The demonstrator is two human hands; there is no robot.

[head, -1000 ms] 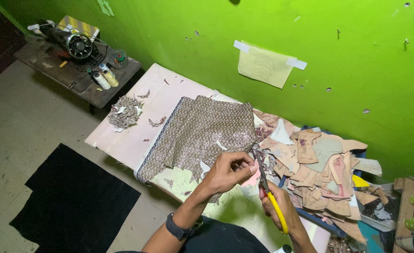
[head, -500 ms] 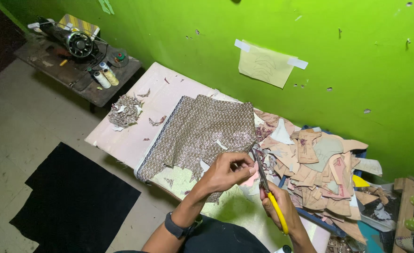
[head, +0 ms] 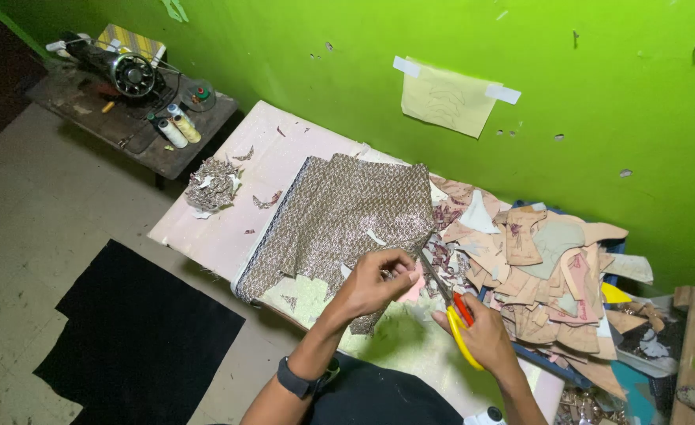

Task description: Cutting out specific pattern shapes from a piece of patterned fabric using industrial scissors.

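The patterned fabric (head: 340, 224) lies spread on the pale table (head: 229, 228), its near edge pinched in the left hand (head: 373, 282), fingers closed on it beside a pink piece (head: 414, 287). The right hand (head: 485, 338) grips yellow-handled scissors (head: 450, 303), blades at that edge. Best to keep the cloth taut and cut in short bites — away from the heap of cut pieces (head: 544, 275).

Person seen from above: both forearms bare, no sleeves visible. Dark wristband or watch (head: 299, 383) circles left wrist. Left hand (head: 371, 282) and right hand (head: 485, 338) ungloved. Dark garment (head: 387, 397) below.
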